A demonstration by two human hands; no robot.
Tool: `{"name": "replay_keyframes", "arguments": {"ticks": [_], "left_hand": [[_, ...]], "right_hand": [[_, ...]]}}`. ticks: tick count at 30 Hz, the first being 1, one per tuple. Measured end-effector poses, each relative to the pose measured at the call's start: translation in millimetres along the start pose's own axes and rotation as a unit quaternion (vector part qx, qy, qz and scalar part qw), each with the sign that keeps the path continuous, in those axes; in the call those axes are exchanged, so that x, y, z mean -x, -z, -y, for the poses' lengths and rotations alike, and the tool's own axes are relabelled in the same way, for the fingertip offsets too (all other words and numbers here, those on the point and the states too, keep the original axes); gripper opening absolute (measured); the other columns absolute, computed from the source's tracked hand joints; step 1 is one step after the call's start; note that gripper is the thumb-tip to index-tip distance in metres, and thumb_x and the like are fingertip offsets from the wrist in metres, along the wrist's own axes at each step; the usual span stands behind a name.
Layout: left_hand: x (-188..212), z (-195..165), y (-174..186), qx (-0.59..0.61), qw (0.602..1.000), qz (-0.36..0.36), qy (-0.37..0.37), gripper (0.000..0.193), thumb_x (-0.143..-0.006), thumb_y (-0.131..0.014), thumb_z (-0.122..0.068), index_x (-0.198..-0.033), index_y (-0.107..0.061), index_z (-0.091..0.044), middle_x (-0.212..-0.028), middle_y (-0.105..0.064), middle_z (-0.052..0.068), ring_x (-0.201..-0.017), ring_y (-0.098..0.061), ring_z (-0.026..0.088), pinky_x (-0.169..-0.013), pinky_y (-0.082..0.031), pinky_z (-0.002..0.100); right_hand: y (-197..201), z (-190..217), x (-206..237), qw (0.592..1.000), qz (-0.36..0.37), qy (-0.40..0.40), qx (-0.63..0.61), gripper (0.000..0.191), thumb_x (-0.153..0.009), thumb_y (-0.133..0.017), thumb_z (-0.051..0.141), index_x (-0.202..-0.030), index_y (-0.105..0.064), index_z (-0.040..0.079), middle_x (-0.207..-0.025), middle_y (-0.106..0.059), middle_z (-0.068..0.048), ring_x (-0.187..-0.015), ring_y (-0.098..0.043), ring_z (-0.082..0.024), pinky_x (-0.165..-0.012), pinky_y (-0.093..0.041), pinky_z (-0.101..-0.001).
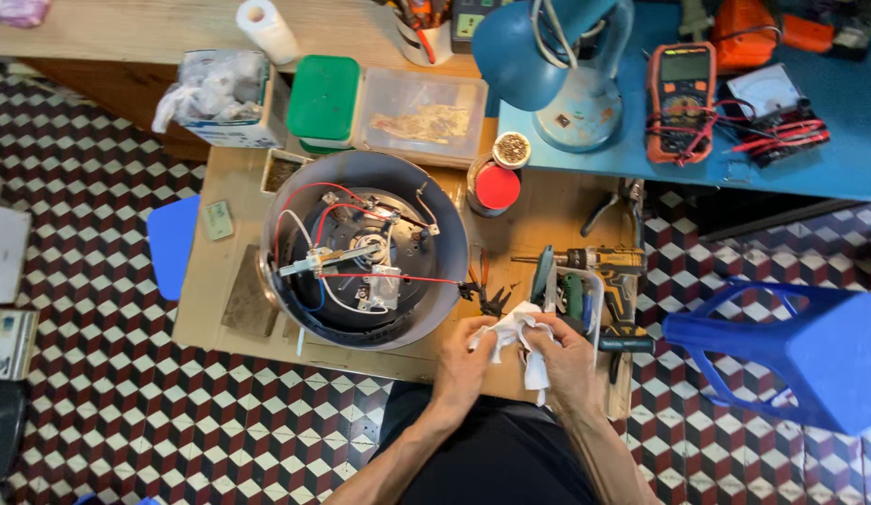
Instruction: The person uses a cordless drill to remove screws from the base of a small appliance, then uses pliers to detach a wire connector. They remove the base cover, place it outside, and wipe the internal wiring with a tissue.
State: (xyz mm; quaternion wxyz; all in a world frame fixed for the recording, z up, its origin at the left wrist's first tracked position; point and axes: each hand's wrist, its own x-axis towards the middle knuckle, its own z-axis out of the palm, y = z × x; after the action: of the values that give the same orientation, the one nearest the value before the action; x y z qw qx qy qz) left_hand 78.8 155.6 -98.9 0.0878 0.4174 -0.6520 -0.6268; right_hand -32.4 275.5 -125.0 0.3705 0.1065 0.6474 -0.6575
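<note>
- The floor (108,411) has a pattern of red, white and black cubes and fills the left side and the bottom of the view.
- A blue table (847,140) stands at the top right, and an orange multimeter (681,98) with red leads lies on it, beside the round base of a blue desk lamp (548,56).
- A low wooden workbench (230,309) is in the middle of the view, just in front of the person.
- A blue plastic stool (791,351) lies on its side at the right, well apart from the hands.
- A large round metal appliance shell (365,248) sits open on the workbench, left of the hands; red, white and blue wires and small metal parts show inside it.
- A clear plastic box (421,117) and a green lid (323,98) are behind the shell, near a carton with a crumpled bag (220,93).
- A cordless drill (609,266) lies on the workbench just right of the hands, with screwdrivers beside it.
- The left hand (465,360) and the right hand (565,360) are close together above the near edge of the workbench.
- A white cloth (513,332) is between the two hands; both hands are closed around it, and a part of it hangs down between them.
- A small red round lid (497,186) lies behind the hands, near the shell.
- Small pliers (487,295) lie just beside the cloth, on its left.
</note>
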Motion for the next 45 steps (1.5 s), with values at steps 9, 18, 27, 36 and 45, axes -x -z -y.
{"name": "replay_keyframes", "arguments": {"ticks": [9, 18, 27, 36, 45], "left_hand": [[-31.3, 18.1, -45.5, -0.031, 0.996, -0.083, -0.022, 0.047, -0.101, -0.044, -0.021, -0.144, -0.059, -0.011, -0.107, -0.072, 0.025, -0.099, -0.07, 0.037, -0.083, -0.053, 0.043], [-33.6, 41.1, -63.0, 0.13, 0.99, -0.048, 0.026, 0.044, -0.103, -0.04, -0.025, -0.139, -0.059, -0.009, -0.121, -0.073, 0.02, -0.109, -0.07, 0.033, -0.094, -0.054, 0.04], [8.6, 34.0, -27.4, -0.073, 0.987, 0.007, -0.143, 0.058, -0.097, -0.041, -0.01, -0.155, -0.043, -0.01, -0.128, -0.064, 0.026, -0.113, -0.067, 0.041, -0.093, -0.055, 0.043], [-3.7, 40.9, -17.4, -0.062, 0.993, -0.062, -0.079, 0.021, -0.091, -0.07, -0.018, -0.108, -0.076, -0.008, -0.097, -0.077, 0.016, -0.091, -0.078, 0.027, -0.077, -0.06, 0.038], [18.2, -13.0, -7.6, -0.061, 0.991, -0.053, -0.111, 0.026, -0.094, -0.067, -0.013, -0.118, -0.073, -0.005, -0.108, -0.075, 0.017, -0.098, -0.074, 0.029, -0.084, -0.058, 0.037]], "right_hand": [[-48.2, -20.5, -9.3, 0.971, 0.061, -0.074, -0.22, 0.036, -0.099, -0.061, 0.019, -0.131, -0.063, 0.001, -0.116, -0.069, -0.004, -0.107, -0.063, -0.013, -0.094, -0.049, -0.0284], [-42.0, -14.7, 18.5, 0.997, 0.048, -0.055, 0.02, 0.047, -0.104, -0.052, 0.042, -0.13, -0.062, 0.004, -0.124, -0.066, -0.006, -0.111, -0.06, -0.014, -0.096, -0.046, -0.0297], [-30.6, -44.4, -25.0, 0.966, 0.119, -0.164, -0.16, 0.037, -0.102, -0.061, 0.038, -0.121, -0.061, 0.006, -0.103, -0.065, -0.008, -0.093, -0.064, -0.021, -0.085, -0.055, -0.0376], [0.9, -60.6, -23.4, 0.977, 0.085, -0.145, -0.132, 0.034, -0.095, -0.065, 0.015, -0.127, -0.065, 0.003, -0.115, -0.069, -0.006, -0.104, -0.064, -0.016, -0.092, -0.053, -0.0322], [-5.9, -46.2, -33.9, 0.981, 0.107, -0.104, -0.124, 0.025, -0.09, -0.071, 0.009, -0.114, -0.067, 0.0, -0.109, -0.07, -0.009, -0.098, -0.066, -0.017, -0.091, -0.054, -0.0327]]}}
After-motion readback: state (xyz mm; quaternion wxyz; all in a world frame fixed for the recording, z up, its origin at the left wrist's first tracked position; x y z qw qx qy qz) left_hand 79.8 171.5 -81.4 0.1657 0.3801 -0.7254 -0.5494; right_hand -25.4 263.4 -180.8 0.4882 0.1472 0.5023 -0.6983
